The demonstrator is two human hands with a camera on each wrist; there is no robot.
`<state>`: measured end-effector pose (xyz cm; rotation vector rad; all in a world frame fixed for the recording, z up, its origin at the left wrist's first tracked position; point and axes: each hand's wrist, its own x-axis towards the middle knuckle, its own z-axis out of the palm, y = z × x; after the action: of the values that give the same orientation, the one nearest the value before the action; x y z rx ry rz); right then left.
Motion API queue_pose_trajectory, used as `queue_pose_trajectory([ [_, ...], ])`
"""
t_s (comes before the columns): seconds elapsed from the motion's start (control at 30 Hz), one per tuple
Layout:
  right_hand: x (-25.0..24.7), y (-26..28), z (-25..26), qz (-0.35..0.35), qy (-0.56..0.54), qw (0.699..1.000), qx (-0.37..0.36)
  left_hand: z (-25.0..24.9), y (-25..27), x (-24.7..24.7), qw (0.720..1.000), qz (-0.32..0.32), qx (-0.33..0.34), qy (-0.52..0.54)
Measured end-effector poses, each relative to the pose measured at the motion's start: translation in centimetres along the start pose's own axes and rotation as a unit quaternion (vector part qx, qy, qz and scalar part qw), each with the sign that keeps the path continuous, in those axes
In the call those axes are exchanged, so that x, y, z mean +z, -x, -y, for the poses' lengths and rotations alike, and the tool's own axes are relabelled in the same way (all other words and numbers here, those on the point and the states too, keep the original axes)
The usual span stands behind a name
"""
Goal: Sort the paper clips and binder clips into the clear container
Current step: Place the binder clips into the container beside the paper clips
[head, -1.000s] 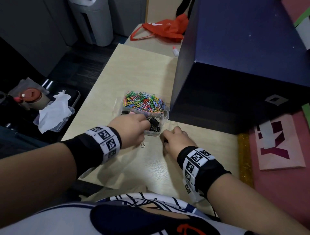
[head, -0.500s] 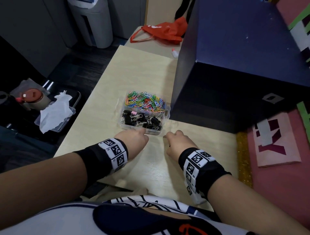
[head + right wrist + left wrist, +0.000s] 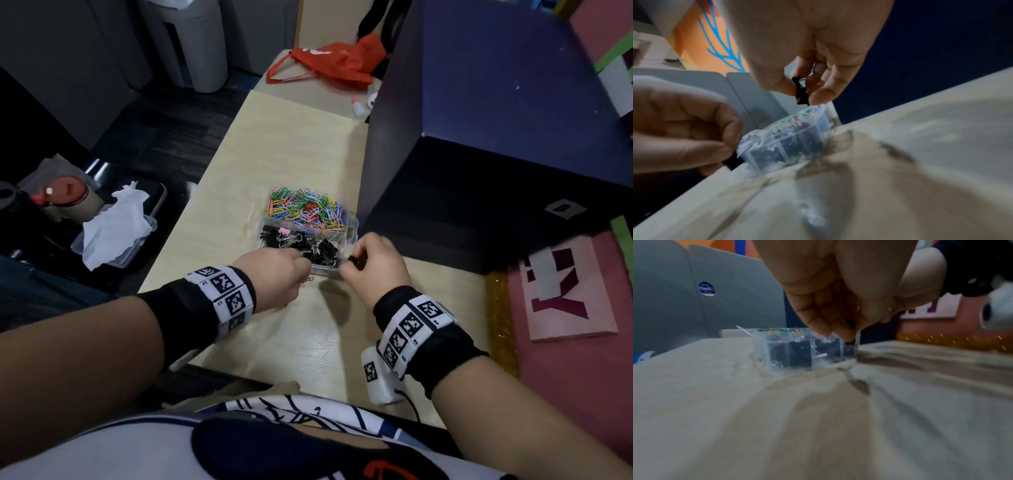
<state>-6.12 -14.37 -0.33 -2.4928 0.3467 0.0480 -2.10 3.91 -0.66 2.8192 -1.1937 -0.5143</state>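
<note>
Bare forearms, banded wrists

Black wristbands (image 3: 191, 308) carry white square-code strips; a white camera pod (image 3: 376, 373) hangs at five o'clock; patterned white-navy shirt (image 3: 239, 442).

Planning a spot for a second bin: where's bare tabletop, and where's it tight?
Bare: the table strip beyond the clear container, up to the red bag, and the near patch between the wrists. Crowded: the container's front edge, where left hand and right hand, pinching a black binder clip, meet; the dark box flanks its right.

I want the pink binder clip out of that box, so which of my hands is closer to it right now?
Left. Your left hand is just short of the pink binder clip; your right hand is off at the box's right corner.
</note>
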Motion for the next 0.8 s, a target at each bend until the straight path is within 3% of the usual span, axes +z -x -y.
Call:
queue_pose_trajectory([
  [0.07,0.0,-0.3,1.4,-0.022,-0.028,0.999,-0.037,1.0,0.0,-0.6,0.994,-0.105,0.021,0.037],
  [0.13,0.2,-0.7,2.3,-0.027,-0.035,0.998,-0.052,2.3,-0.1,-1.1,0.985,-0.162,0.009,0.055],
  [0.23,0.8,-0.9,2.3,0.015,0.009,0.999,-0.030,4.2,-0.2,-1.5,0.987,-0.136,-0.058,0.053],
  [0.3,0.9,-0.7,1.7,0.032,0.043,0.998,-0.020,5.0,0.1,-1.4,0.992,-0.089,-0.087,-0.004],
  [0.43,0.8,0.2,1.0,0.082,0.088,0.992,-0.041,4.6,0.8,-0.8,0.991,-0.005,-0.062,-0.120],
  [0.57,1.5,0.8,0.5,0.167,0.132,0.975,-0.057,2.9,0.8,-0.5,0.992,0.024,-0.013,-0.120],
  [0.7,0.8,0.8,-0.8,0.174,0.165,0.971,-0.021,1.6,0.5,-0.8,0.995,-0.001,0.063,-0.081],
  [0.8,0.2,1.2,-1.7,0.110,0.133,0.985,-0.009,3.0,-0.8,-1.7,0.997,-0.067,0.020,-0.034],
])
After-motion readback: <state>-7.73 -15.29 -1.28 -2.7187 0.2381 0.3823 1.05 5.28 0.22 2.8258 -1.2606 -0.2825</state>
